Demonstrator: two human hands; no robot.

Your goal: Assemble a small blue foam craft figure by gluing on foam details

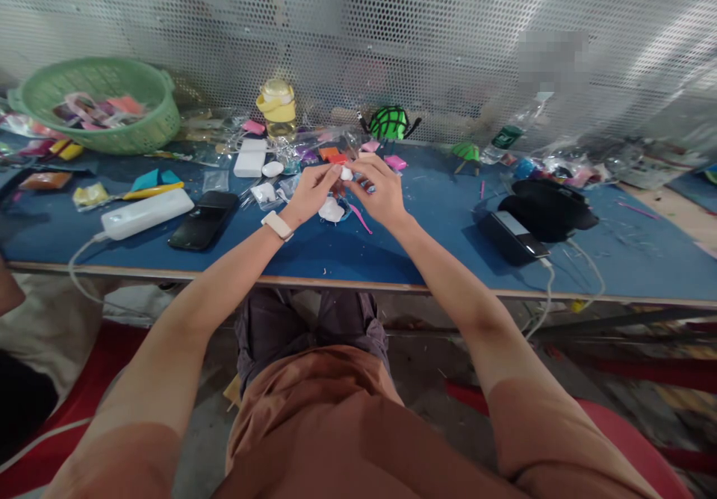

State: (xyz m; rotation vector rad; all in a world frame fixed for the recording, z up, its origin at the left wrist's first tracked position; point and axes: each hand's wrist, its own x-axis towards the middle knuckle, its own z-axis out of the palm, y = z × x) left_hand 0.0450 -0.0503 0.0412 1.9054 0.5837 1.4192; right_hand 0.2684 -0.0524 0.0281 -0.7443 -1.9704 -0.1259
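Observation:
Between the fingertips of both hands is a small white lump (346, 174) that looks like soft modelling clay. My left hand (312, 191) pinches it from the left, with a pale band on that wrist. From the other side my right hand (382, 189) grips it with thumb and fingers. Below them on the blue table lies a larger white clay piece (331, 210) on crumpled plastic. Beside it is a curved pink plastic tool (361, 219). Just beyond the fingertips sit red and orange packets (329, 154). A white oval piece (272, 169) rests to the left.
A green basket (134, 138) of packets stands at the far left, with a yellow-lidded bottle (277, 109) nearer the middle. A black phone (203, 220) and white power bank (146, 214) lie left. Green turtle-like figures (389, 122) stand behind. A black pouch (552, 209) lies right.

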